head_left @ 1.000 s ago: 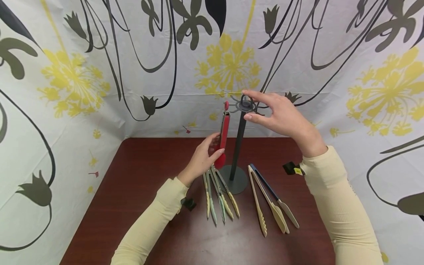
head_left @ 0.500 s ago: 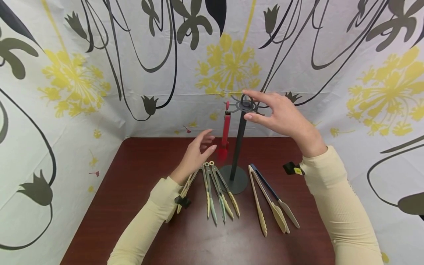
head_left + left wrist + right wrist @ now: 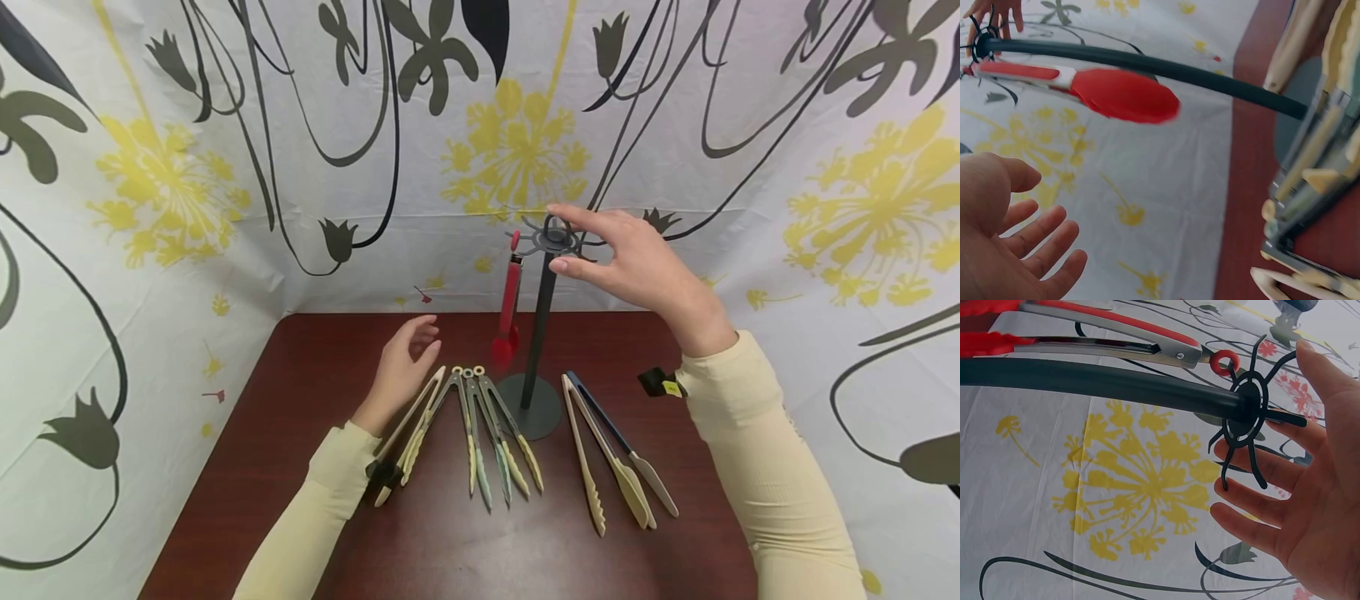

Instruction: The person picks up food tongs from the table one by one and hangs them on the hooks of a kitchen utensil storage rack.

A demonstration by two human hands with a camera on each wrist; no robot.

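Observation:
Red tongs (image 3: 506, 312) hang from a hook at the left of a dark utensil stand (image 3: 542, 325), and they show large with red tips (image 3: 1124, 95) in the left wrist view. My left hand (image 3: 405, 367) holds nothing; it is left of the hanging tongs, fingers loosely bent, above tongs with wooden-looking arms (image 3: 420, 421). At the stand's top, my right hand (image 3: 637, 258) touches the hook ring (image 3: 1246, 412), its long fingers fairly straight behind the ring and its thumb near a hook tip. How firmly it presses is hidden.
Several tongs with pale yellow and green tips (image 3: 498, 442) lie fanned on the dark red table (image 3: 300, 358), left of the stand's round base (image 3: 543, 412). Right of it lie beige tongs (image 3: 588, 467) and blue-handled tongs (image 3: 611, 425). A patterned cloth (image 3: 375, 183) backs the table.
My left hand has let go of the red tongs and moved left and down, away from them. The tongs now hang on the hook. My right hand stays at the stand's top.

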